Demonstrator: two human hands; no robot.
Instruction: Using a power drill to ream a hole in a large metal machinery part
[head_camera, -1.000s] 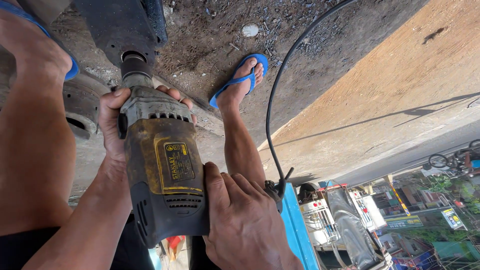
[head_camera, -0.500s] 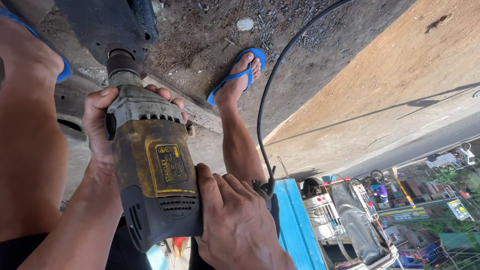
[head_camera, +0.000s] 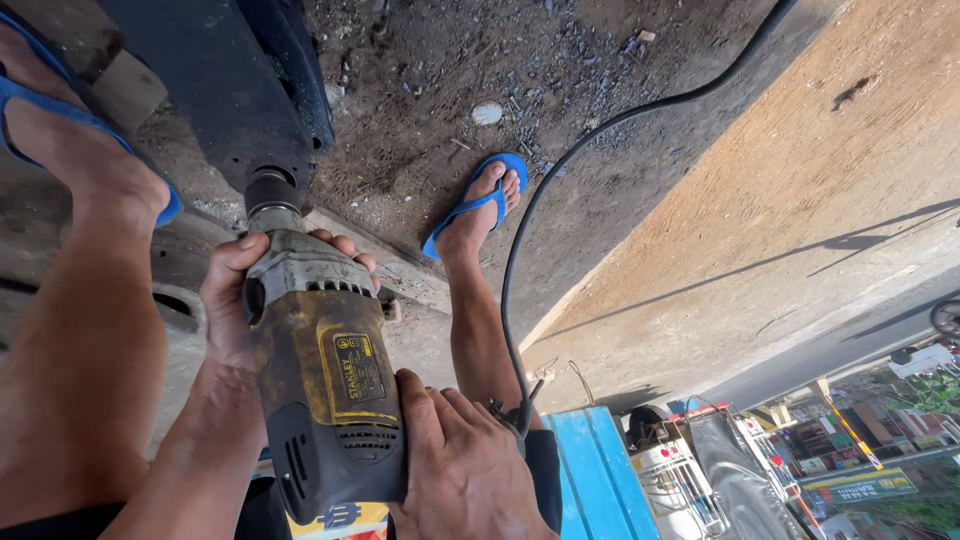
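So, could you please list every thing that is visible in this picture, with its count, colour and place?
electric drill: one, grey and worn yellow, bottom centre, held in both hands, nose pointing at the dark metal part
dark metal part: one, black-blue, top left, at the drill's chuck
round metal disc: one, rusty grey, left, partly hidden behind the left hand
power cable: one, black, curving from top right to the drill's rear
flip-flops: two, blue, one on each foot
dirt ground: grey-brown, littered with small debris
pavement: tan, right
blue panel: one, bottom centre
left hand: grips the drill's front
right hand: grips the drill's rear
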